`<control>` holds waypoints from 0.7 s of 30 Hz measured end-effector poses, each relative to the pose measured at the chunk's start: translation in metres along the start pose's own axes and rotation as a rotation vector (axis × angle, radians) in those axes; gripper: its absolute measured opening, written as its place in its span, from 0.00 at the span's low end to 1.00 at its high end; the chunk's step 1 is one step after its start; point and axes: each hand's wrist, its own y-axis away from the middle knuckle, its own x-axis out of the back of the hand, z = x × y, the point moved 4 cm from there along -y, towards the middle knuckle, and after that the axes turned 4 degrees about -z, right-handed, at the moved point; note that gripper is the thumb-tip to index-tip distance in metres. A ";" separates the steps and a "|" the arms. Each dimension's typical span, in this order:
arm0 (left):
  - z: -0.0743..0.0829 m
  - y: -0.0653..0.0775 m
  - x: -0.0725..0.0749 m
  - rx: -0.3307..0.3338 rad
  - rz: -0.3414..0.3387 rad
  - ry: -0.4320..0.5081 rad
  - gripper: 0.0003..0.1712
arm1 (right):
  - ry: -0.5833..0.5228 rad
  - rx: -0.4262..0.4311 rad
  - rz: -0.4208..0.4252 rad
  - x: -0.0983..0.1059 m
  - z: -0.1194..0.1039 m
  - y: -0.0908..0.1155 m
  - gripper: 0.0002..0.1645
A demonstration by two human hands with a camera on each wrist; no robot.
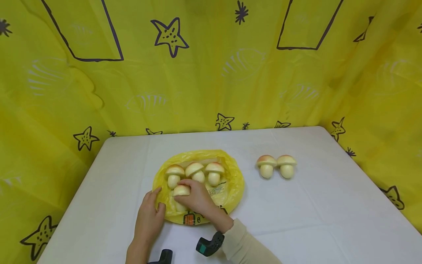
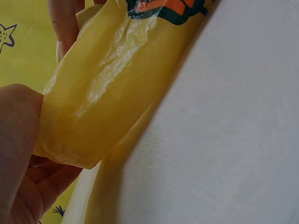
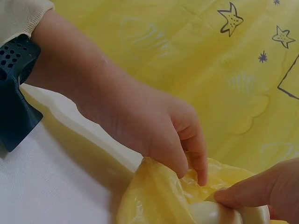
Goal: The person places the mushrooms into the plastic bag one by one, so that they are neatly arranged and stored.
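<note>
A yellow plastic bag (image 1: 236,179) lies spread open on the table with its rim rolled outward. Three mushrooms (image 1: 214,172) with tan caps and pale stems lie in a row inside it. My right hand (image 1: 199,200) pinches another mushroom (image 1: 181,190) by its cap, inside the bag at the near left; the thumb shows on it in the right wrist view. My left hand (image 1: 150,216) holds the bag's left rim, with thumb and fingers on either side of the plastic (image 2: 88,102) in the left wrist view.
Two more mushrooms, one with a redder cap (image 1: 266,161) and one paler (image 1: 287,165), lie side by side right of the bag. The white-covered table (image 1: 313,216) is bordered by a yellow patterned curtain (image 1: 204,84) at the back and sides.
</note>
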 end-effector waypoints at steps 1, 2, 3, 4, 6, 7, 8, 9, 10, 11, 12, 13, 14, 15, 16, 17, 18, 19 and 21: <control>0.000 0.000 0.000 -0.004 0.003 -0.001 0.24 | 0.002 0.000 0.000 0.000 0.000 0.000 0.24; 0.000 0.000 0.000 -0.008 0.007 -0.002 0.24 | -0.001 0.001 -0.002 -0.001 0.000 -0.001 0.24; 0.000 0.000 0.000 -0.010 0.009 -0.004 0.24 | -0.002 0.003 -0.001 -0.002 0.000 -0.001 0.24; 0.000 0.000 0.000 -0.011 0.009 -0.005 0.24 | -0.003 0.006 -0.002 -0.002 0.000 -0.001 0.24; 0.000 0.000 0.000 -0.009 0.007 -0.006 0.24 | -0.005 0.009 -0.004 -0.004 -0.001 -0.002 0.23; 0.000 0.000 0.000 -0.007 0.006 -0.006 0.24 | -0.003 0.009 -0.005 -0.005 -0.001 -0.002 0.23; 0.000 0.000 0.000 -0.006 0.004 -0.006 0.24 | -0.002 0.012 -0.005 -0.006 -0.002 -0.002 0.23; 0.000 0.000 0.000 -0.004 0.002 -0.005 0.24 | 0.004 0.013 -0.003 -0.006 -0.002 -0.002 0.23; 0.000 0.000 0.000 -0.003 0.002 -0.005 0.24 | 0.011 0.011 -0.002 -0.007 -0.003 -0.002 0.23; 0.000 0.000 0.000 -0.005 0.003 -0.004 0.24 | 0.016 0.012 -0.001 -0.007 -0.003 -0.002 0.23; -0.001 0.000 0.000 -0.005 0.003 -0.004 0.24 | 0.019 0.011 0.001 -0.008 -0.003 -0.002 0.23; -0.001 0.000 0.000 -0.006 0.004 -0.003 0.24 | 0.023 0.012 0.003 -0.008 -0.003 -0.003 0.23; -0.001 0.000 0.000 -0.008 0.005 -0.003 0.24 | 0.025 0.014 0.004 -0.009 -0.003 -0.003 0.23; -0.001 0.000 0.000 -0.010 0.007 -0.004 0.24 | 0.026 0.014 0.004 -0.010 -0.003 -0.003 0.23; -0.001 0.000 0.000 -0.012 0.009 -0.005 0.24 | 0.025 0.012 0.004 -0.010 -0.003 -0.004 0.23; -0.001 0.000 0.000 -0.014 0.012 -0.005 0.24 | 0.025 0.012 0.004 -0.011 -0.002 -0.004 0.23; 0.000 0.000 0.000 -0.017 0.014 -0.004 0.24 | 0.030 0.010 0.006 -0.012 -0.002 -0.005 0.24; 0.000 0.000 0.000 -0.020 0.016 -0.004 0.24 | 0.036 0.011 0.007 -0.013 -0.002 -0.005 0.24; 0.000 0.000 0.000 -0.026 0.020 -0.002 0.24 | 0.045 0.009 0.009 -0.014 -0.002 -0.006 0.24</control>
